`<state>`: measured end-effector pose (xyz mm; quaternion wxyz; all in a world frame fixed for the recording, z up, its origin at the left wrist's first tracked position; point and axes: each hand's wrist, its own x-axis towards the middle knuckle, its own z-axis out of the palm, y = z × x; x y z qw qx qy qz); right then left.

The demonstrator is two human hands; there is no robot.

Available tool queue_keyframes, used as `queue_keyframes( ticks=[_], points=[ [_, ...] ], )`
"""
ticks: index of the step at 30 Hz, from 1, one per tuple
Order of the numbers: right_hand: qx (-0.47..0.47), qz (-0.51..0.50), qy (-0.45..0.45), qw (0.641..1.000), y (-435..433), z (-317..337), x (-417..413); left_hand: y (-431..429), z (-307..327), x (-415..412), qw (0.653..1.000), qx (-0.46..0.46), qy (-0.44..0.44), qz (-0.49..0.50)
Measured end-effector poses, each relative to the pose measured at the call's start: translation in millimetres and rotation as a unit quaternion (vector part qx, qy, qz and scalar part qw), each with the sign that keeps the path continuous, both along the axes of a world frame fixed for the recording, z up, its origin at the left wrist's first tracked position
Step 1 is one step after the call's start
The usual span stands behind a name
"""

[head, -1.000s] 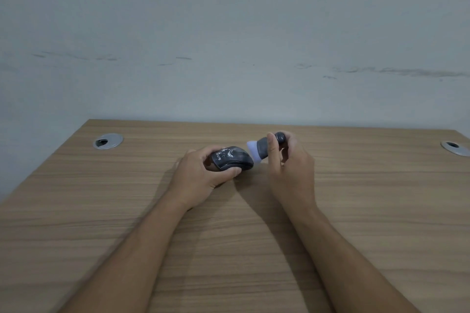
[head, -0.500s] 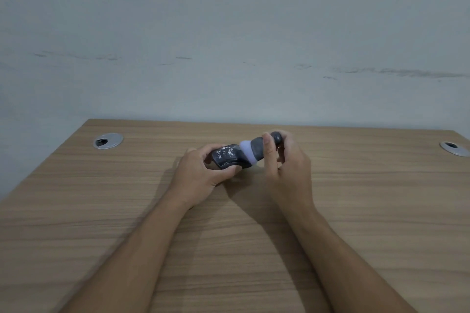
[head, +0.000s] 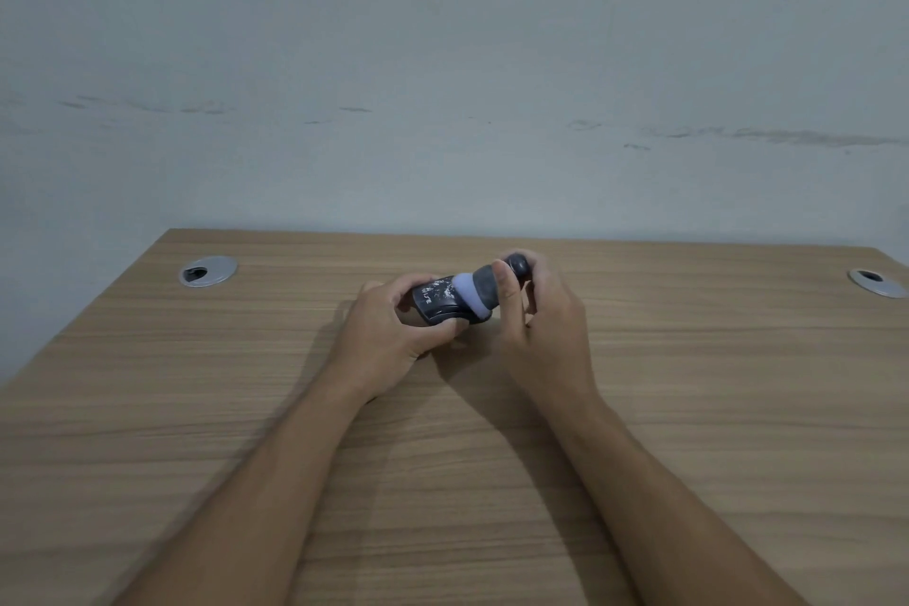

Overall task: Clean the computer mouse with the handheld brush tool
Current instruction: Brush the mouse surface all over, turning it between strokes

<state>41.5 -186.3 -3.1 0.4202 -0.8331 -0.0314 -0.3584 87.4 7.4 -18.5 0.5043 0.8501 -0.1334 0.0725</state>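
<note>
Left hand [head: 388, 330] is gripping the computer mouse [head: 440, 303] from its left side, thumb wrapping under the near edge, holding it at the desk [head: 688, 408] surface around centre, toward the far half. Mouse is dark with white specks on top. Right hand [head: 541, 325] is closing around the brush tool [head: 484, 285], thumb lying along its dark grey body; the pale brush end is pressing on the mouse's right side. Two cable grommets [head: 207, 270] are sitting at the desk's far corners.
</note>
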Motion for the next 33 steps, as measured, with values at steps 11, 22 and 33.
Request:
queue_keyframes(
  ticks=[11,22,33],
  points=[
    [0.015,-0.005,-0.018,1.0,1.3,9.7,-2.2,-2.1,-1.3,1.3,1.0,0.016,-0.011,0.001],
    [0.035,-0.044,-0.01,0.998,-3.0,10.3,-0.7,-3.7,-3.8,3.9,1.0,0.001,-0.011,0.004],
    [-0.014,-0.076,0.053,0.996,-8.3,-7.0,10.9,-3.4,-1.3,0.0,1.0,0.007,-0.008,0.018]
  ],
)
